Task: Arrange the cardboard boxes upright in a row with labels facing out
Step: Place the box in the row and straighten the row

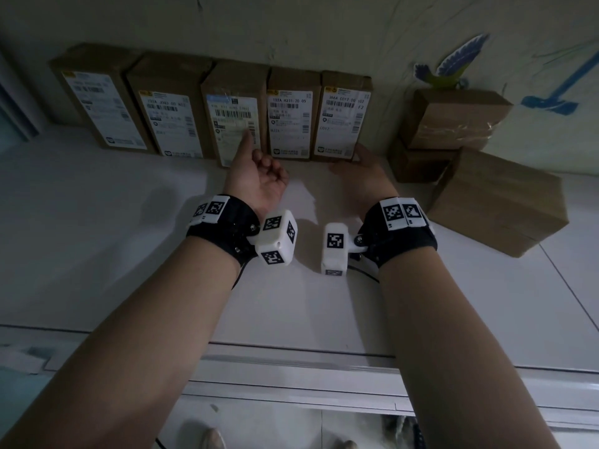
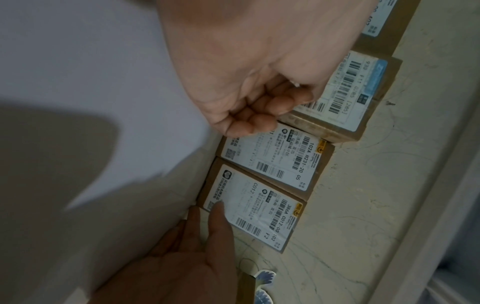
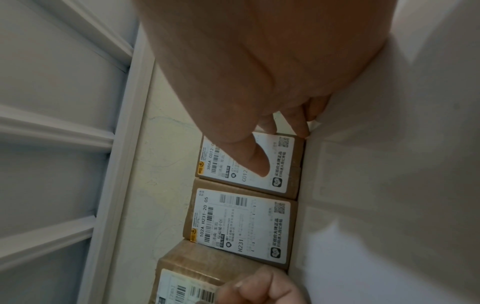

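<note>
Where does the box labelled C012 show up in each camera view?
Head: C012 box, upper centre, right end of the row.
Left wrist: C012 box, lower centre, just below the H231 box.
Right wrist: C012 box, centre, just above the H231 box.
Shared landmark: the H231 box, its neighbour in every view.

5 upright boxes [image 1: 288,115], left hand [image 1: 259,176] on 3rd, right hand [image 1: 363,170] at 5th

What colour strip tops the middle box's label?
Light blue strip, clearest in the left wrist view.
</note>
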`<state>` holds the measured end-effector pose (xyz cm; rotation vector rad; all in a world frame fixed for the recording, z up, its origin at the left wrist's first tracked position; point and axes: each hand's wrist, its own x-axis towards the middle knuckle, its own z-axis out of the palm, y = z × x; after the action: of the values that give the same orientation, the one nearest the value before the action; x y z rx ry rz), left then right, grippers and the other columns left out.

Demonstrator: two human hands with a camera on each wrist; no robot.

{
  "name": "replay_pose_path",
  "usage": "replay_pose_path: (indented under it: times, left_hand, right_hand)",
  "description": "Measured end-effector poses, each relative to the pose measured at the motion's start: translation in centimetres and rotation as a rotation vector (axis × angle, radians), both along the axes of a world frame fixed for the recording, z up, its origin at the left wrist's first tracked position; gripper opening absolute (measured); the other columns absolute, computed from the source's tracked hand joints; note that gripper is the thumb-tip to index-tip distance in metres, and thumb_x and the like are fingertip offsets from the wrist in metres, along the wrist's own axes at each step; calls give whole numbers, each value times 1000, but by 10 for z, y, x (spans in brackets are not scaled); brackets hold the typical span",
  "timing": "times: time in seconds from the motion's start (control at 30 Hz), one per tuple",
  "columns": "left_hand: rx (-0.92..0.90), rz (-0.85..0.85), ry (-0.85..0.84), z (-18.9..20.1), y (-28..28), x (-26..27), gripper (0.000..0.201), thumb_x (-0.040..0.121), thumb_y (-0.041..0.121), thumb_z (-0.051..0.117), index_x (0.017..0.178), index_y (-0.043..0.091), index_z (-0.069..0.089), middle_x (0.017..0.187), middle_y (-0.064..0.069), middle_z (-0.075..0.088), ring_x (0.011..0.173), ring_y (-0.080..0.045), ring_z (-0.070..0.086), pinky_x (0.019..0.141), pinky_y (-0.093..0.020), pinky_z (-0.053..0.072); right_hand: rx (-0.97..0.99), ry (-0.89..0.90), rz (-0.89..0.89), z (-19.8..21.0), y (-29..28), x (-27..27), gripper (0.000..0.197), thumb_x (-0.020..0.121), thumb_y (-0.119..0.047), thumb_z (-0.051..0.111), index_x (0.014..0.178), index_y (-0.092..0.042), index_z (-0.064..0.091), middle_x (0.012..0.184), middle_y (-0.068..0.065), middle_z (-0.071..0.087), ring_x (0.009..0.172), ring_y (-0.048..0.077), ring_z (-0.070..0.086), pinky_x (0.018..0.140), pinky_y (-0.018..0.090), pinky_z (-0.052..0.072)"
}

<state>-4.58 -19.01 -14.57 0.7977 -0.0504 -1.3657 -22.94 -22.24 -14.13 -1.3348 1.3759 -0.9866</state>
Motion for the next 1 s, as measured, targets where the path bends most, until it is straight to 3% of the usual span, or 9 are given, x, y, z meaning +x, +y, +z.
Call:
replay_pose_path:
  times: [0.13, 0.3, 0.37, 0.43, 0.57, 0.63, 0.73, 0.83, 1.0]
  left_hand:
    - [1, 0, -1, -1, -1, 0, 35, 96, 37, 74, 73, 16, 59, 60, 2, 51, 57, -14, 49, 62, -28, 45]
    - [3, 17, 20, 0, -3, -1, 28, 98, 28, 71, 77, 14, 60, 60, 0, 52, 59, -15, 49, 62, -27, 45]
    - [3, 14, 15, 0, -3, -1, 27, 98, 27, 71, 78, 13, 60, 60, 0, 53, 59, -15, 50, 62, -27, 45]
    - [6, 7, 2, 0, -4, -1, 27, 99, 26, 69, 77, 13, 60, 60, 0, 53, 59, -15, 50, 62, -27, 46]
    - [6, -4, -13, 1, -4, -2, 27, 100, 23, 68, 77, 13, 59, 60, 0, 54, 61, -15, 50, 63, -28, 46]
    - [4, 0, -7, 1, -4, -2, 26, 100, 22, 68, 78, 12, 59, 60, -1, 54, 61, -16, 51, 63, -28, 46]
    - [-7, -1, -11, 1, -3, -3, 26, 100, 21, 67, 77, 12, 59, 60, -1, 54, 61, -15, 51, 63, -28, 45]
    - [-17, -9, -27, 0, -3, -3, 25, 100, 22, 66, 78, 12, 60, 61, -1, 54, 60, -15, 51, 63, -28, 46]
    - [-61, -110, -81, -1, -2, -3, 25, 102, 28, 61, 86, 10, 69, 69, -4, 66, 72, -19, 61, 70, -29, 51]
  right_hand:
    - [7, 31, -13, -14, -14, -5, 86, 55, -45, 70, 141, -44, 61, 133, -8, 75, 126, 27, 68, 111, 49, 55]
    - [12, 38, -24, -24, -27, -6, 82, 52, -45, 69, 134, -50, 63, 130, -11, 75, 128, 28, 66, 112, 50, 53]
    - [-7, 45, -26, -14, -16, 0, 74, 66, -35, 78, 138, -42, 63, 132, -5, 74, 127, 28, 67, 111, 48, 54]
    - [-21, 25, -31, -10, -11, 3, 63, 87, -14, 78, 147, -23, 59, 136, 6, 73, 122, 25, 70, 107, 42, 58]
    - [-30, 4, -17, -12, -12, 2, 63, 91, -9, 75, 150, -16, 56, 135, 7, 73, 124, 25, 71, 105, 40, 59]
    - [-23, 28, -26, -13, -14, 4, 66, 86, -16, 78, 148, -23, 59, 133, 4, 74, 124, 28, 71, 106, 44, 58]
    - [-14, 85, -42, -29, -31, -1, 76, 60, -45, 74, 135, -49, 62, 126, -10, 75, 124, 29, 67, 108, 50, 56]
    - [-3, 96, -45, -47, -49, -6, 77, 52, -54, 69, 129, -45, 68, 121, -11, 77, 125, 28, 65, 110, 50, 54]
    - [35, 119, -92, -34, -34, -1, 82, 49, -60, 67, 129, -41, 70, 123, -1, 75, 123, 32, 65, 106, 49, 57]
